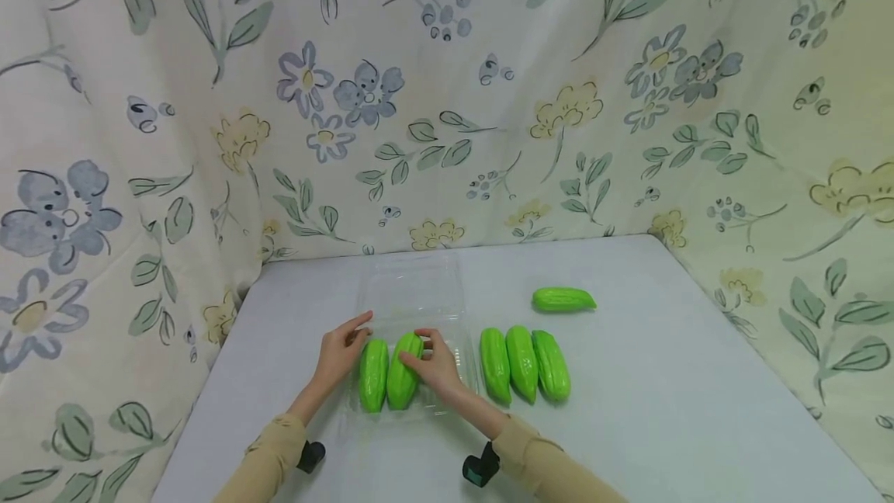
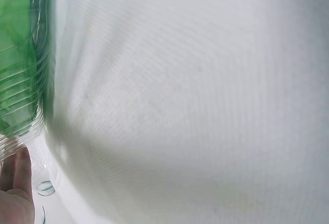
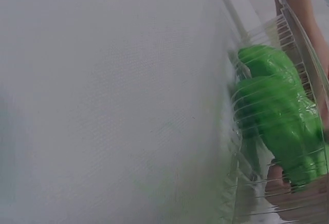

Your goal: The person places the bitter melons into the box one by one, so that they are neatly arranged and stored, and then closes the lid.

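Note:
A clear plastic clamshell box point(image 1: 447, 407) lies with its lid point(image 1: 412, 286) folded back. Inside its tray are two glossy green ridged cucumber-like vegetables. My right hand point(image 1: 438, 367) grips the right one point(image 1: 401, 388), thumb on the near side and fingers around its far end. Beside it lies the other vegetable point(image 1: 373, 386). At the tray's upper left edge is my left hand point(image 1: 338, 352), its fingertips touching the ribbed wall. The left wrist view shows its fingers point(image 2: 21, 170) at the box corner. Through the tray wall, the right wrist view shows the green vegetables point(image 3: 277, 106).
Right of the box, several more green vegetables lie on the white table point(image 1: 663, 410): a row of three, its middle one point(image 1: 522, 363) included, and a single one point(image 1: 563, 300) farther back. A floral curtain point(image 1: 447, 99) hangs behind and at both sides.

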The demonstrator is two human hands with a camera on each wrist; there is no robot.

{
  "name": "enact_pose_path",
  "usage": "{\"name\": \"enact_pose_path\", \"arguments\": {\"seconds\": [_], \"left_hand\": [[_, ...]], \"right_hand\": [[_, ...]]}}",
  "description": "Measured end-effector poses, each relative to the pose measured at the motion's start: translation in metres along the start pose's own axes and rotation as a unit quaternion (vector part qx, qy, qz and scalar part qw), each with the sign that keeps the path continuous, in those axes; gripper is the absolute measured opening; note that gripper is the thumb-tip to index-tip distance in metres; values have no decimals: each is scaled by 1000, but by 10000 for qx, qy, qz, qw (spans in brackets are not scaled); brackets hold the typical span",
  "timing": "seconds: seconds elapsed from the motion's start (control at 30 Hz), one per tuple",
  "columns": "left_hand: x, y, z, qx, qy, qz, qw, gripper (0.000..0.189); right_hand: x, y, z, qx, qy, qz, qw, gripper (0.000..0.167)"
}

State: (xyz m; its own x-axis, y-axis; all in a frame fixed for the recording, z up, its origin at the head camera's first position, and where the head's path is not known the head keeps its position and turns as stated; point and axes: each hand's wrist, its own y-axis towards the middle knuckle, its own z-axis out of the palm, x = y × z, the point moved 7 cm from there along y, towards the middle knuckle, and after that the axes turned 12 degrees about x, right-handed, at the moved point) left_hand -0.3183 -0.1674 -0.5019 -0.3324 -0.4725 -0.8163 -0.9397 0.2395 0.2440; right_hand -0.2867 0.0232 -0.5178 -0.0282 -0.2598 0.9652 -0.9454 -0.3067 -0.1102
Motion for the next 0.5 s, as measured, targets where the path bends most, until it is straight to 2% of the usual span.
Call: {"name": "enact_pose_path", "arguments": {"seconds": [0.3,0.5], "left_hand": [[2,1,1,-21,83,-67,9999,33],[1,1,0,-30,124,-113,9999,34]], "right_hand": [[-1,2,5,198,40,-8,9998,54],[-3,4,6,202,254,34,9995,53]]}}
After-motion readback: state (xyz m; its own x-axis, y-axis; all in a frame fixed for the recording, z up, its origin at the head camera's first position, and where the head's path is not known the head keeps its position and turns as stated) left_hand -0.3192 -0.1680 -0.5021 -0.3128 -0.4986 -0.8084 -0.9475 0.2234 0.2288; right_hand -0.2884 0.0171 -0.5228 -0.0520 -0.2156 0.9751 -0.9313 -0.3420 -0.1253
